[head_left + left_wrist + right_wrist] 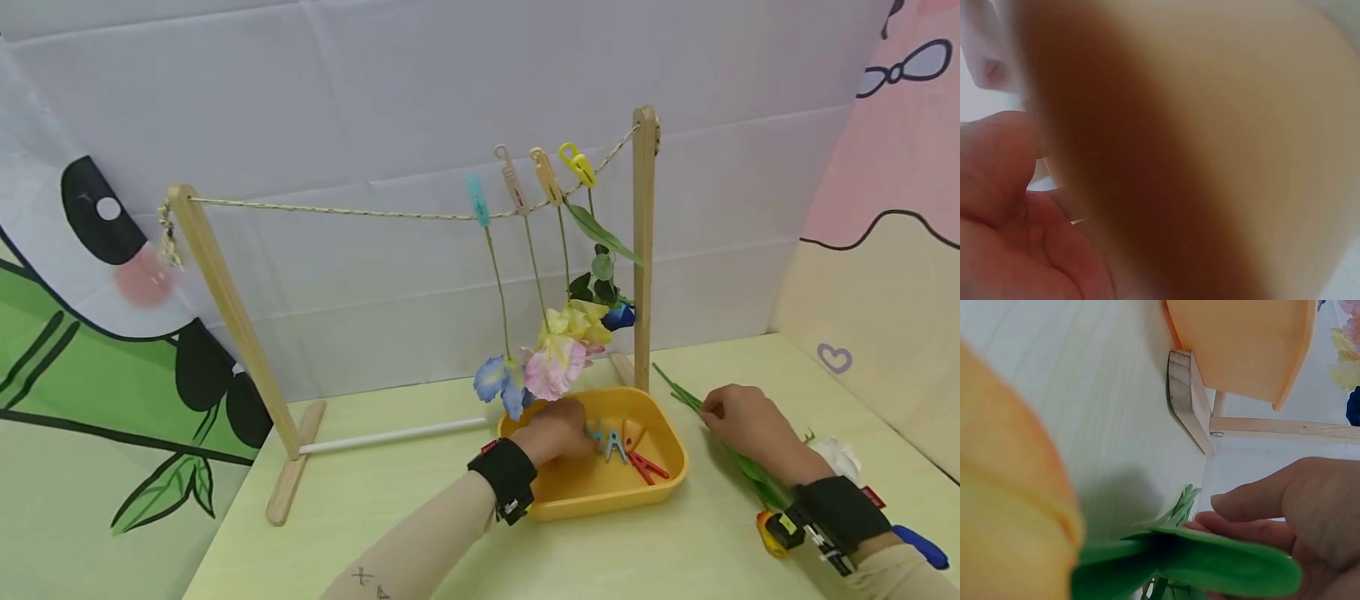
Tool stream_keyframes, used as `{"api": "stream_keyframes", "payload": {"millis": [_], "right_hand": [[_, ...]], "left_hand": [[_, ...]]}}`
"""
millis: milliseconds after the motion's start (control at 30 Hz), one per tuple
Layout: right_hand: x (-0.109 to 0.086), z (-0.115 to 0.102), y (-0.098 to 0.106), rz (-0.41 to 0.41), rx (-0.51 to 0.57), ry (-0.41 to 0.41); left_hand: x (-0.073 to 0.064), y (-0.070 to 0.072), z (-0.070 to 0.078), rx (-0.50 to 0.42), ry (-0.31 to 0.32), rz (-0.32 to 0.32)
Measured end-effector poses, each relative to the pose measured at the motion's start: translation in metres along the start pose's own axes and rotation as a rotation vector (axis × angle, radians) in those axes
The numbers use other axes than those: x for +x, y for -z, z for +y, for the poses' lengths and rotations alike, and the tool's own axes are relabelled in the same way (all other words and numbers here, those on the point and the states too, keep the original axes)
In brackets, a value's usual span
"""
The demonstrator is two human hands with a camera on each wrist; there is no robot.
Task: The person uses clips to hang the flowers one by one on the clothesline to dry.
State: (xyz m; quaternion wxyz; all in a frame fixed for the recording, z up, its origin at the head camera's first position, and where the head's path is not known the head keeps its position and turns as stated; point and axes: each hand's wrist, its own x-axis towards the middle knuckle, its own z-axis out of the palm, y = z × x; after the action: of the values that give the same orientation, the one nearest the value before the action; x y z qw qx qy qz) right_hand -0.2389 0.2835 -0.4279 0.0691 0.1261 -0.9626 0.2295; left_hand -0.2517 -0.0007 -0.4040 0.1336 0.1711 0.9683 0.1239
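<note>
My left hand [558, 429] reaches down into a yellow plastic basin [600, 506], fingers curled beside a light blue clothespin [595, 431]. In the left wrist view, the blurred basin wall [1147, 175] hides the fingertips, so I cannot tell whether they grip a clothespin. My right hand [752, 425] is at the green stems [678, 392] of artificial flowers lying on the table. The right wrist view has its thumb and bent fingers [1254, 497] close by the stems, partly behind a broad green leaf [1222, 559]. A yellow-orange bloom [1016, 494] fills that view's left side.
Colored clothespins hold artificial flowers [555, 367] on a rope [337, 210] between wooden posts [642, 250]. Other clothespins, including a red one [647, 468], lie in the basin. A white rod [393, 436] lies behind. White [838, 458] and blue [921, 546] blooms lie around the right wrist.
</note>
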Motion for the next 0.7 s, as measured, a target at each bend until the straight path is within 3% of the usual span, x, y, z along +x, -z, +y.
{"api": "stream_keyframes", "payload": {"millis": [167,333,533,700], "right_hand": [[0.002,0.005,0.004,-0.039,-0.007,-0.021],[0.003,0.01,0.008,-0.082,-0.022,-0.011],[0.005,0.004,0.0,-0.118,-0.021,0.028],[0.008,-0.001,-0.002,-0.144,-0.029,-0.01]], "left_hand": [[-0.004,0.012,0.014,-0.03,0.066,-0.095],[0.005,0.023,0.035,-0.008,0.116,-0.141],[0.012,0.017,0.036,0.111,0.039,-0.068],[0.014,0.011,0.031,0.144,0.044,-0.001]]}}
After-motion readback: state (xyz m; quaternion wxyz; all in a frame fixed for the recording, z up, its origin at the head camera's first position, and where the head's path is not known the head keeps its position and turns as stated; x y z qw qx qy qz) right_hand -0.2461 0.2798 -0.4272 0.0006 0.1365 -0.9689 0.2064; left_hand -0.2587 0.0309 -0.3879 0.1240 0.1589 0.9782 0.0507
